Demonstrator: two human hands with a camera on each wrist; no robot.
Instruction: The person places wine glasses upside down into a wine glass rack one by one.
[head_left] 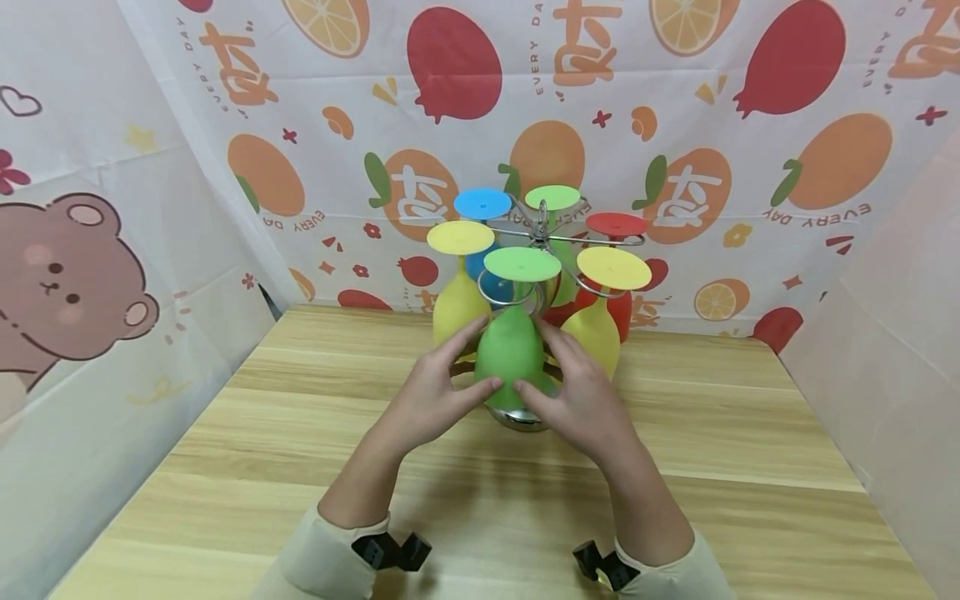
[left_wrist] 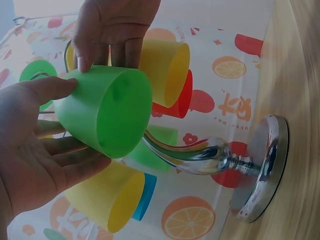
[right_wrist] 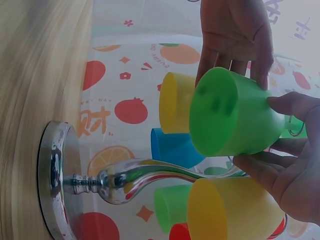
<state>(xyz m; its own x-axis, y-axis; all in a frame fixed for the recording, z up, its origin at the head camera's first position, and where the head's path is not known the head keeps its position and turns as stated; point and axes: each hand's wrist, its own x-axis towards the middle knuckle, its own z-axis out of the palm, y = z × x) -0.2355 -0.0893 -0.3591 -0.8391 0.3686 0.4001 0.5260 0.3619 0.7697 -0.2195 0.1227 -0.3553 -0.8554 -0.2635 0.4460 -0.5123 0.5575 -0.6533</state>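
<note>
A green plastic goblet (head_left: 510, 354) hangs upside down by its foot from a chrome stemware rack (head_left: 540, 233), at the side nearest me. My left hand (head_left: 438, 392) holds its bowl from the left, thumb in front and fingers reaching round behind. From the right, my right hand (head_left: 588, 400) grips the same bowl in like manner. Both wrist views show the goblet's open mouth facing down toward the rack's round base (left_wrist: 272, 170). Yellow goblets hang on either side, one at the left (head_left: 453, 304) and one at the right (head_left: 596, 333).
Farther back on the rack hang a blue goblet (head_left: 483, 204), a red goblet (head_left: 615, 225) and another green goblet (head_left: 552, 197). The rack stands on a wood-grain table (head_left: 300, 467). Fruit-printed cloth (head_left: 480, 108) rises behind it, with cloth walls at both sides.
</note>
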